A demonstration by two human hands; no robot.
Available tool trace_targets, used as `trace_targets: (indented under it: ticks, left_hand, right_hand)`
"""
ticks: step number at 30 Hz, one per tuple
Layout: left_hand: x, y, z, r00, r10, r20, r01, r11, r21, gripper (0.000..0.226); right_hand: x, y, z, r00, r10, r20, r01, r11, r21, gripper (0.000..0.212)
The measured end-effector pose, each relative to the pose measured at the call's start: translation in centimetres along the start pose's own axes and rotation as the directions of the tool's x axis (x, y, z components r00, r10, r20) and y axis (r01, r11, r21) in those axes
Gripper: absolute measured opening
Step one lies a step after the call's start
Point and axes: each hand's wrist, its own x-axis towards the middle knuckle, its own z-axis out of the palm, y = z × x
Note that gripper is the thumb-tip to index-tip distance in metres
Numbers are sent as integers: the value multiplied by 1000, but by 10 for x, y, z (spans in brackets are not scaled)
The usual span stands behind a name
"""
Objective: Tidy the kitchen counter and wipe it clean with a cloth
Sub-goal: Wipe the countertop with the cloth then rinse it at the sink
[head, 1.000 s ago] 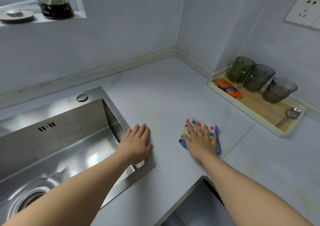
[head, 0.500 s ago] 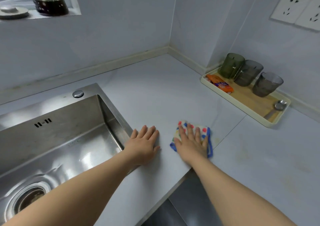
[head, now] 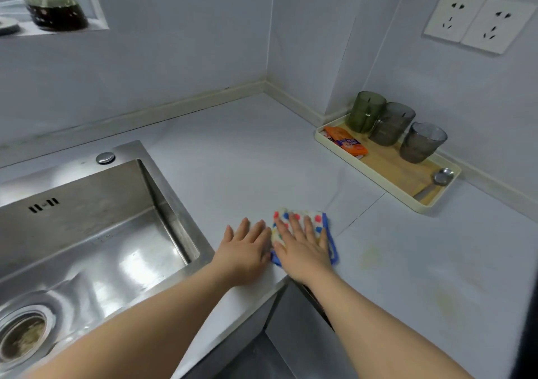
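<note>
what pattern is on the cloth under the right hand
White with red, blue and yellow dots and a blue edge: the cloth, head view.

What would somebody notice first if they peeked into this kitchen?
Probably the spotty cloth near the front edge of the counter, pressed flat under the right hand, with the left hand flat on the counter right beside it. Then the big shiny sink on the left, and the tray by the right wall holding three tinted glasses.

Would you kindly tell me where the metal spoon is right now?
In the head view, the metal spoon lies at the near end of the cream tray on the right side, beside the nearest grey glass.
</note>
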Motion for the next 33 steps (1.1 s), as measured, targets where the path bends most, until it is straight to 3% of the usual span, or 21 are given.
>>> trace_targets:
  ticks: [2, 6, 8, 12, 14, 18, 21, 23, 25, 27, 33]
  left_hand:
    - [-1, -2, -4, 1000, -5, 15, 5, 1000, -3, 54]
    - [-6, -2, -9, 999, -26, 37, 27, 999, -23, 53]
    - [-7, 3, -3, 999, -49, 16, 50, 998, -33, 54]
    - [-4, 5, 6, 996, -85, -27, 84, 996, -26, 54]
    - [-4, 4, 6, 996, -89, -30, 88, 996, -27, 54]
    - [-4, 8, 3, 994, -108, -19, 108, 994, -35, 53]
    - [-3, 13, 1, 992, -123, -7, 123, 992, -33, 54]
    - [2, 20, -3, 991, -129, -15, 129, 991, -24, 54]
    - [9, 32, -5, 996, -85, -29, 85, 996, 5, 52]
    - [15, 45, -3, 999, -32, -13, 32, 999, 23, 52]
    - [14, 51, 3, 998, -55, 14, 54, 998, 31, 58]
  right_hand:
    - [-1, 14, -2, 999, -36, -2, 36, 999, -14, 55]
    - [-2, 62, -9, 988, 157, 1, -157, 987, 35, 56]
    - [-6, 60, -7, 983, 184, -4, -183, 982, 39, 56]
    - [-19, 24, 5, 998, -68, -5, 68, 997, -19, 56]
    - [-15, 34, 3, 994, -112, -1, 112, 992, -50, 55]
    - [-12, 96, -8, 992, 128, -16, -129, 990, -62, 57]
    - [-19, 100, -8, 964, 266, -8, -266, 964, 21, 58]
    - [-23, 73, -3, 983, 184, -15, -182, 981, 69, 58]
    - [-28, 53, 4, 999, 31, -29, -30, 999, 19, 57]
    - [-29, 63, 4, 999, -13, -30, 13, 1000, -13, 56]
    - [-30, 120, -2, 955, 297, -14, -296, 955, 31, 57]
